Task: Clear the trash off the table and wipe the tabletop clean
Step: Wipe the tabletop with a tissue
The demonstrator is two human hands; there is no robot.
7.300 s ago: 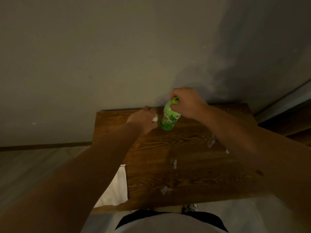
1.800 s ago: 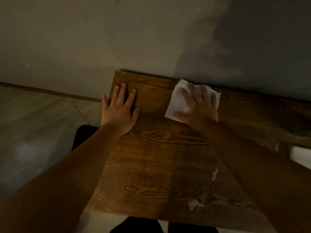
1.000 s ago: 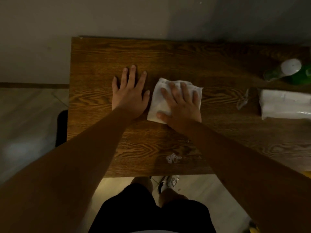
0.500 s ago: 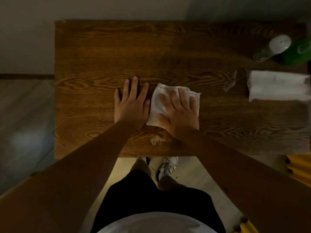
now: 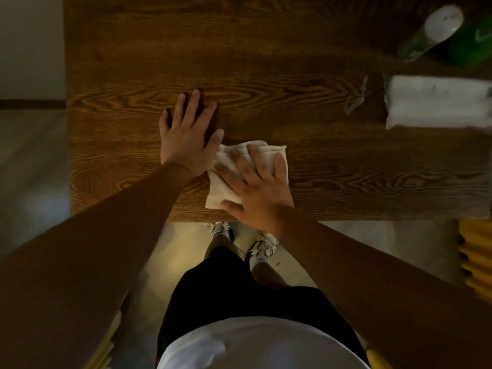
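A dark wooden table (image 5: 266,62) fills the upper half of the head view. My right hand (image 5: 255,187) presses flat on a white folded tissue (image 5: 266,151) at the table's near edge, fingers spread over it. My left hand (image 5: 187,134) lies flat and open on the bare wood just left of the tissue, its thumb touching the tissue's corner. A small clear plastic scrap (image 5: 355,98) lies on the table to the right.
A white tissue pack (image 5: 436,102) sits at the right edge, with a clear white-capped bottle (image 5: 428,31) and a green bottle (image 5: 471,43) behind it. Something yellow (image 5: 476,257) stands on the floor at right. My legs and shoes are below the table's edge.
My right hand has dragged the tissue toward the near edge of the table. The small crumpled scrap that lay near that edge is no longer visible. My left hand stays flat.
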